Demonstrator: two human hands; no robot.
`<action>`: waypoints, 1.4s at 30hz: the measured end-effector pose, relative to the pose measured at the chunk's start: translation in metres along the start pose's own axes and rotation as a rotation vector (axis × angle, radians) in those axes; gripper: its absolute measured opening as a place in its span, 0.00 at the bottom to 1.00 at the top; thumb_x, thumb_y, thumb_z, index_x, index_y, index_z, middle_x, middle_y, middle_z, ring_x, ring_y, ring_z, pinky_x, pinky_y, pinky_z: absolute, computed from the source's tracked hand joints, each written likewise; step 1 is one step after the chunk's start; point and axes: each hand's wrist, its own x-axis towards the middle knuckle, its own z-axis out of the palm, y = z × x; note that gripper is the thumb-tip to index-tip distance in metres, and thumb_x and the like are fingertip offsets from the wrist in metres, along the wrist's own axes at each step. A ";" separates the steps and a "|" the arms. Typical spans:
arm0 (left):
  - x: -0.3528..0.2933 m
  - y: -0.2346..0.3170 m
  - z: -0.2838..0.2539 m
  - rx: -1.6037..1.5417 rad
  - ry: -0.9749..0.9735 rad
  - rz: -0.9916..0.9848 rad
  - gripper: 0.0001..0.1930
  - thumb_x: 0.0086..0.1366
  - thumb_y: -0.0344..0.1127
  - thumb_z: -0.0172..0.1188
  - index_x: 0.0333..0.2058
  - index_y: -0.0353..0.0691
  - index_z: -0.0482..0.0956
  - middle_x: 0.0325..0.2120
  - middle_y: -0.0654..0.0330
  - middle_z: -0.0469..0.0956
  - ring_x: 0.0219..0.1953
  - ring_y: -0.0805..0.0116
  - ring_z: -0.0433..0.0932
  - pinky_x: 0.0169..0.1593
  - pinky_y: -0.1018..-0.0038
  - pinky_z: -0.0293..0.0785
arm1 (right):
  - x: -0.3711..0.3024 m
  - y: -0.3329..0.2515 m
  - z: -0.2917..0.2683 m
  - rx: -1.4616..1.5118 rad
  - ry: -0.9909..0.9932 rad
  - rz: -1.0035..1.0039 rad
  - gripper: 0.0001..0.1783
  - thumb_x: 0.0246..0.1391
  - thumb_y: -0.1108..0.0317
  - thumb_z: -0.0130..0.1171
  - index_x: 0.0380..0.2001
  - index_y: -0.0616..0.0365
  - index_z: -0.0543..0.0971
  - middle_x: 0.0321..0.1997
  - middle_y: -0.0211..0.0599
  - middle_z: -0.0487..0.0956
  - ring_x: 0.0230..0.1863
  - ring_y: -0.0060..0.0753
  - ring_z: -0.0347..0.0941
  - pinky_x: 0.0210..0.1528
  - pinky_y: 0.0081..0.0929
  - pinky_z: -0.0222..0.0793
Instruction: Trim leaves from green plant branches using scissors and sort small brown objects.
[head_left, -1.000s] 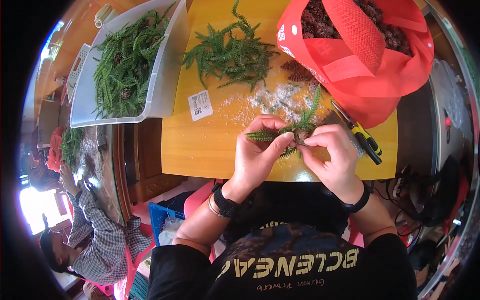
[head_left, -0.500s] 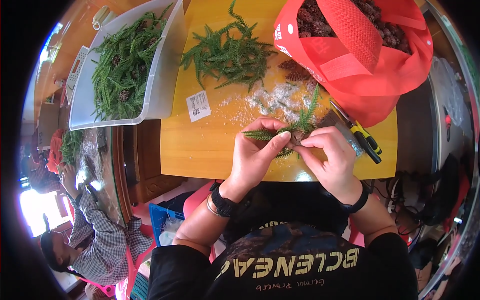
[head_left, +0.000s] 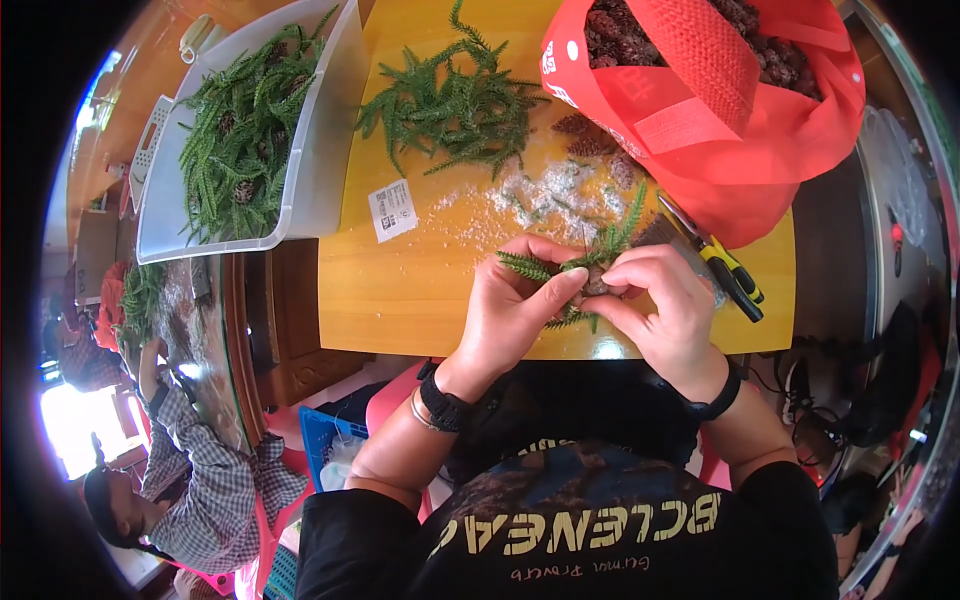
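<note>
Between my two hands, over the near part of the yellow table (head_left: 400, 300), is a green artificial pine sprig (head_left: 625, 220) with a brown pine cone (head_left: 597, 282) at its middle. My left hand (head_left: 520, 300) pinches it from the left, thumb on top. The fingertips of my right hand (head_left: 655, 295) close on the pine cone from the right, partly hiding it. Sprig tips stick out up to the right, to the left and below my fingers. White flakes (head_left: 560, 195) lie scattered just beyond my hands, with loose pine cones (head_left: 585, 135) farther back.
A pile of pine sprigs (head_left: 450, 110) lies at the back. Left of it stands a translucent bin (head_left: 320, 130) of sprigs. A red bag (head_left: 740, 180) of pine cones fills the back right, with yellow-and-black pliers (head_left: 735, 275) before it. Another person (head_left: 200, 490) works at far left.
My hands have shifted very slightly to the right with the sprig. More of the pine cone shows between my fingers now. The other person's arm at far left has moved a little.
</note>
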 end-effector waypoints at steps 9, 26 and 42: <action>0.001 0.002 0.004 0.057 -0.016 0.099 0.11 0.53 0.21 0.62 0.34 0.35 0.71 0.33 0.59 0.76 0.34 0.78 0.75 0.38 0.81 0.72 | -0.005 0.004 -0.004 -0.047 -0.037 -0.025 0.17 0.29 0.76 0.71 0.25 0.57 0.74 0.26 0.36 0.74 0.25 0.31 0.73 0.27 0.23 0.69; -0.001 -0.005 0.002 0.292 -0.037 0.216 0.09 0.51 0.21 0.62 0.31 0.36 0.75 0.33 0.62 0.77 0.36 0.79 0.73 0.41 0.81 0.70 | 0.018 0.014 -0.028 -0.003 -0.273 -0.034 0.16 0.38 0.74 0.64 0.34 0.60 0.71 0.40 0.45 0.75 0.47 0.44 0.70 0.49 0.33 0.63; -0.005 0.004 0.006 0.482 -0.117 0.222 0.09 0.49 0.21 0.64 0.30 0.35 0.75 0.32 0.59 0.78 0.36 0.75 0.76 0.42 0.78 0.72 | 0.011 0.019 -0.029 0.514 -0.368 0.313 0.09 0.43 0.78 0.62 0.25 0.60 0.71 0.37 0.42 0.77 0.40 0.28 0.73 0.45 0.24 0.66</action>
